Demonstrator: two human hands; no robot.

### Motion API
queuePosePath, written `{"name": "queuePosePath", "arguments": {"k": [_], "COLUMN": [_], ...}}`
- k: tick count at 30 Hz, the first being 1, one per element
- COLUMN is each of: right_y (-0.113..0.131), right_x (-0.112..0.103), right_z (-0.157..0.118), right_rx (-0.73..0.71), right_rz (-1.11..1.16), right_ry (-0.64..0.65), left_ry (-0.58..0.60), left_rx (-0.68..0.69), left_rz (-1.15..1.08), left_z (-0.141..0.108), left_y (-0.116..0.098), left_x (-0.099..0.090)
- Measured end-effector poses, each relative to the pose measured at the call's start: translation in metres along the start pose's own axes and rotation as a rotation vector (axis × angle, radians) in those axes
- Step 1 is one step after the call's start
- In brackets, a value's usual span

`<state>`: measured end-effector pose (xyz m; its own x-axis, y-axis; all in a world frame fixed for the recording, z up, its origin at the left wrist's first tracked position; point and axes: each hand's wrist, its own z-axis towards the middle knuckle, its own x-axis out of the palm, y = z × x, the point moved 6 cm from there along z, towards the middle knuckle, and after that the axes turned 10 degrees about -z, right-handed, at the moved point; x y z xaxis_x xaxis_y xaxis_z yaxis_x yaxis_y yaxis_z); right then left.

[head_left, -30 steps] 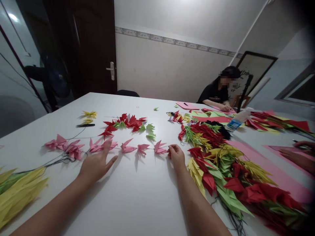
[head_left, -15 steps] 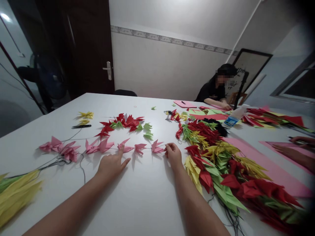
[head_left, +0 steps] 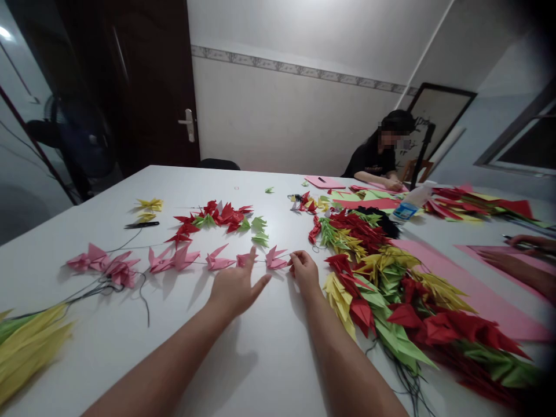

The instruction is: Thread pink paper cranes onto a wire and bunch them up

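Note:
A row of pink paper cranes (head_left: 219, 259) lies strung along a dark thread across the white table (head_left: 269, 359). My left hand (head_left: 234, 286) is over the row, its index finger stretched out on or just above one crane and its thumb spread; it holds nothing. At the row's right end, my right hand (head_left: 304, 269) pinches the thread, with a pink crane (head_left: 275, 258) just left of the fingertips. Whether a needle is on the thread I cannot tell. Farther left, more pink cranes (head_left: 103, 263) sit bunched near loose dark cords (head_left: 104, 284).
Red and green cranes (head_left: 217, 217) curve behind the row. Black-handled snips or a cutter (head_left: 142, 224) lie left. Heaped garlands (head_left: 382, 278) and pink paper (head_left: 469, 289) cover the right, near a bottle (head_left: 406, 211). One person (head_left: 373, 156) sits opposite; another person's hands (head_left: 516, 260) work at far right.
My left hand has moved right along the row, from one pink crane to the one beside it. My right hand keeps its pinch at the same end.

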<state>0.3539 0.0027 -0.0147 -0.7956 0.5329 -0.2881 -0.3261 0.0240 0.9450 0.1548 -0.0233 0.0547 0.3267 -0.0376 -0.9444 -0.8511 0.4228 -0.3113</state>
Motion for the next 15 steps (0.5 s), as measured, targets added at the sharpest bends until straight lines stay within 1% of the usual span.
{"name": "queuePosePath", "arguments": {"k": [2,3,4,6,7,9,10,11,12,13,15], "right_y": [0.000,0.000,0.000,0.001,0.001,0.001,0.000,0.000,-0.001,-0.001,-0.003], "right_x": [-0.001,-0.001,-0.001,-0.001,-0.001,-0.001,0.000,0.000,0.001,0.001,0.002], "right_z": [0.000,0.000,-0.001,-0.001,-0.001,-0.001,0.000,0.000,0.000,0.001,0.001], "right_rx": [-0.004,-0.008,-0.011,-0.013,-0.014,-0.013,-0.012,-0.011,-0.009,-0.008,0.002], "right_rz": [0.006,0.009,0.013,0.018,0.022,0.030,0.034,0.039,0.043,0.046,0.050], "right_ry": [-0.005,-0.007,-0.007,-0.004,-0.001,0.003,0.005,0.006,0.006,0.004,0.004], "left_ry": [-0.015,0.005,0.034,0.111,0.134,0.113,0.079,0.037,-0.001,-0.032,-0.128], "left_rx": [0.103,0.132,0.131,0.090,0.100,0.225,0.285,0.285,0.255,0.188,-0.016], "left_rz": [0.001,0.002,0.003,0.021,0.028,0.027,-0.001,-0.035,-0.066,-0.096,-0.134], "left_z": [0.004,0.007,0.009,0.012,0.011,0.003,-0.003,-0.010,-0.016,-0.022,-0.033], "left_y": [-0.022,-0.031,-0.037,-0.040,-0.040,-0.038,-0.033,-0.022,-0.007,0.012,0.060], "left_x": [0.004,0.010,0.016,0.028,0.031,0.027,0.020,0.011,-0.001,-0.012,-0.039]}}
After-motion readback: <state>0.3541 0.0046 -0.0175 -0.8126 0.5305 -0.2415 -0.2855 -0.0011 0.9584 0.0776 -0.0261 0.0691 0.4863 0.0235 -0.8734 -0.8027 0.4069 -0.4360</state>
